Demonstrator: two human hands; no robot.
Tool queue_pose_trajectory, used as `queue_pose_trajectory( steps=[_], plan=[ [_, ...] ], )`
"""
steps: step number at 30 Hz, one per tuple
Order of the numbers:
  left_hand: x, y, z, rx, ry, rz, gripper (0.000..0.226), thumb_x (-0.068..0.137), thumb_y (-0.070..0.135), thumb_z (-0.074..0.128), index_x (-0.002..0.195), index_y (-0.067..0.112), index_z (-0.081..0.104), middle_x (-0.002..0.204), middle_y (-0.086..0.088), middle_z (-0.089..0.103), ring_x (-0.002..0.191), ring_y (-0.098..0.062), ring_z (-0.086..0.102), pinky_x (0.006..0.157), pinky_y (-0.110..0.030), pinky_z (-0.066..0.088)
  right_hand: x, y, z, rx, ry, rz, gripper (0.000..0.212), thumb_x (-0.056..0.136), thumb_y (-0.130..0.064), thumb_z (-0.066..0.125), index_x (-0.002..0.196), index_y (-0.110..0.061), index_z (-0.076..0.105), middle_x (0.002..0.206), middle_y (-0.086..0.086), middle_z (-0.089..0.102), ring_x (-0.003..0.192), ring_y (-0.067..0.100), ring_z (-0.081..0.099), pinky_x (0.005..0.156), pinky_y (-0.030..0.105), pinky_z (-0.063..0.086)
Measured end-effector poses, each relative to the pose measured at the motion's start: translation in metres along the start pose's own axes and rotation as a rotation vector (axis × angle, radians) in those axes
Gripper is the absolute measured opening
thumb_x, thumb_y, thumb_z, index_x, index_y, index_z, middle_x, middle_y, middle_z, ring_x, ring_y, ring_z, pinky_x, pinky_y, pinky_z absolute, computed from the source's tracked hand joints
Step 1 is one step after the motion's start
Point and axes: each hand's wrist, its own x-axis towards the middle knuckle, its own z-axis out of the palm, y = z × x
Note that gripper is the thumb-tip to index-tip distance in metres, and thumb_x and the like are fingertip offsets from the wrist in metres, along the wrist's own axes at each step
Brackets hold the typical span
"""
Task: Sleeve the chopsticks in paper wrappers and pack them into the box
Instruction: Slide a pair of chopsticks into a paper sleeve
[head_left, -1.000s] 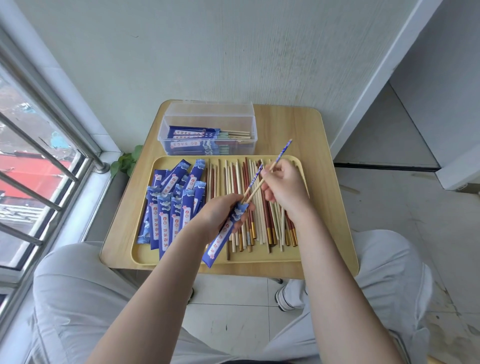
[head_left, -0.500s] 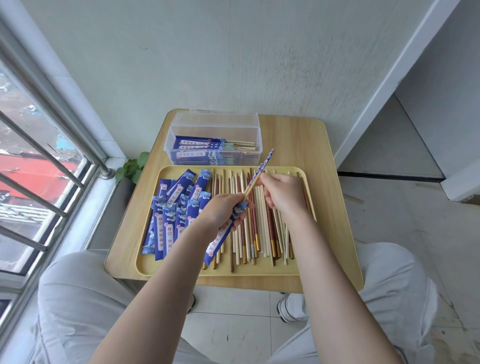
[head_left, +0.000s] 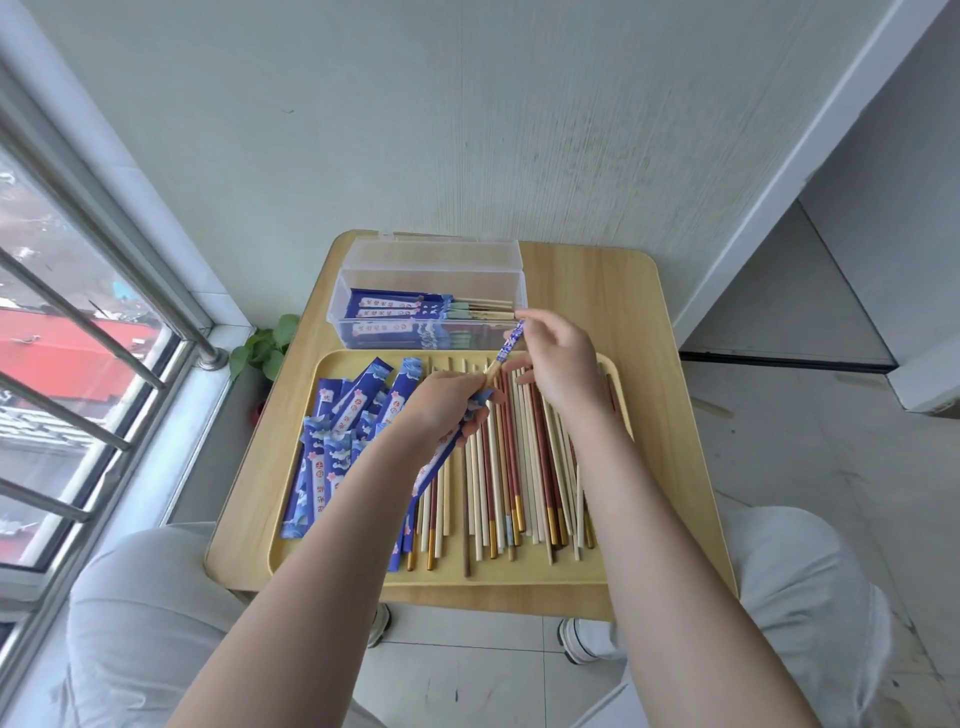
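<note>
My left hand (head_left: 444, 410) grips a blue paper wrapper (head_left: 428, 475) over the yellow tray (head_left: 519, 577). A chopstick pair is pushed into the wrapper, and its blue-and-white patterned top end (head_left: 511, 340) sticks out toward the box. My right hand (head_left: 558, 366) is just right of that end, fingers loosely spread and fingertips at the chopsticks' tip. Loose chopsticks (head_left: 524, 467) lie side by side in the right half of the tray. Empty blue wrappers (head_left: 337, 441) are piled in its left half. The clear plastic box (head_left: 436, 270) behind the tray holds a few sleeved pairs (head_left: 400, 314).
The tray and box sit on a small wooden table (head_left: 597, 296) against a white wall. A barred window (head_left: 78, 364) runs along the left, with a small green plant (head_left: 265, 348) by the sill. My knees are below the table's front edge.
The chopsticks have slid deeper into the wrapper, so less sticks out. My right hand has let go of its pinch on the shafts and moved up to their top end.
</note>
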Motion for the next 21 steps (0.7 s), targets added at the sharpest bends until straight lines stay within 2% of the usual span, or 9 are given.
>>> queue_pose_trajectory(
  steps=[3, 6, 9, 11, 13, 15, 17, 18, 21],
  plan=[
    [0.011, 0.008, -0.005, 0.056, 0.03, -0.007, 0.039, 0.106, 0.02, 0.037, 0.086, 0.004, 0.066, 0.051, 0.001, 0.044, 0.043, -0.013, 0.035, 0.041, -0.024, 0.03, 0.007, 0.003, 0.005, 0.07, -0.009, 0.019, 0.028, 0.104, -0.016, 0.049, 0.128, -0.016, 0.065, 0.104, 0.001, 0.067, 0.065, 0.019, 0.072, 0.058, 0.031, 0.059],
    [0.02, 0.017, -0.014, 0.211, 0.043, 0.031, 0.036, 0.103, 0.021, 0.039, 0.086, 0.004, 0.066, 0.053, -0.002, 0.046, 0.042, -0.014, 0.036, 0.042, -0.024, 0.031, 0.023, 0.002, 0.001, 0.192, -0.011, 0.103, 0.02, 0.101, -0.007, 0.054, 0.118, -0.005, 0.066, 0.108, 0.013, 0.068, 0.063, 0.02, 0.072, 0.055, 0.027, 0.058],
    [0.03, 0.034, -0.023, 0.408, 0.106, 0.107, 0.032, 0.103, 0.025, 0.04, 0.086, 0.009, 0.061, 0.06, -0.003, 0.054, 0.046, -0.013, 0.043, 0.047, -0.026, 0.036, 0.037, -0.007, 0.002, 0.422, -0.018, 0.216, 0.013, 0.097, 0.001, 0.059, 0.109, 0.0, 0.065, 0.099, 0.018, 0.067, 0.064, 0.024, 0.073, 0.059, 0.028, 0.058],
    [0.037, 0.046, -0.026, 0.593, 0.215, 0.203, 0.023, 0.101, 0.024, 0.039, 0.091, 0.013, 0.055, 0.08, -0.007, 0.061, 0.062, -0.017, 0.054, 0.06, -0.032, 0.045, 0.046, -0.013, 0.005, 0.517, 0.039, 0.261, 0.01, 0.096, 0.005, 0.058, 0.105, 0.002, 0.063, 0.09, 0.018, 0.067, 0.063, 0.026, 0.072, 0.06, 0.028, 0.058],
    [0.044, 0.053, -0.03, 0.747, 0.381, 0.294, 0.021, 0.1, 0.028, 0.042, 0.111, 0.015, 0.053, 0.103, -0.008, 0.064, 0.087, -0.025, 0.059, 0.08, -0.041, 0.049, 0.053, -0.018, 0.007, 0.606, 0.112, 0.28, 0.009, 0.096, 0.006, 0.057, 0.103, 0.002, 0.062, 0.084, 0.018, 0.068, 0.063, 0.026, 0.072, 0.061, 0.029, 0.06],
    [0.055, 0.051, -0.038, 0.808, 0.549, 0.456, 0.036, 0.097, 0.027, 0.046, 0.13, 0.013, 0.049, 0.125, -0.008, 0.06, 0.114, -0.03, 0.055, 0.104, -0.045, 0.038, 0.062, -0.018, 0.008, 0.698, 0.193, 0.299, 0.011, 0.096, 0.006, 0.057, 0.105, 0.002, 0.06, 0.086, 0.018, 0.068, 0.067, 0.025, 0.074, 0.066, 0.03, 0.061],
    [0.062, 0.043, -0.047, 0.863, 0.677, 0.609, 0.049, 0.093, 0.026, 0.049, 0.139, 0.009, 0.046, 0.141, -0.009, 0.052, 0.134, -0.03, 0.044, 0.118, -0.045, 0.024, 0.068, -0.015, 0.008, 0.746, 0.281, 0.329, 0.011, 0.097, 0.006, 0.056, 0.107, 0.002, 0.059, 0.089, 0.019, 0.068, 0.068, 0.024, 0.074, 0.068, 0.029, 0.061],
    [0.066, 0.039, -0.052, 0.881, 0.687, 0.61, 0.053, 0.093, 0.024, 0.05, 0.143, 0.008, 0.044, 0.147, -0.01, 0.048, 0.14, -0.03, 0.039, 0.122, -0.045, 0.02, 0.072, -0.014, 0.009, 0.755, 0.317, 0.342, 0.013, 0.097, 0.006, 0.055, 0.109, 0.003, 0.059, 0.089, 0.019, 0.069, 0.067, 0.023, 0.074, 0.067, 0.028, 0.061],
    [0.075, 0.023, -0.058, 0.967, 0.565, 0.442, 0.065, 0.098, 0.026, 0.052, 0.155, 0.009, 0.026, 0.162, -0.009, 0.027, 0.153, -0.027, 0.017, 0.125, -0.045, 0.011, 0.079, -0.013, 0.019, 0.701, 0.355, 0.37, 0.016, 0.097, 0.007, 0.053, 0.111, 0.003, 0.059, 0.085, 0.019, 0.069, 0.063, 0.023, 0.074, 0.064, 0.028, 0.061]
  ],
)
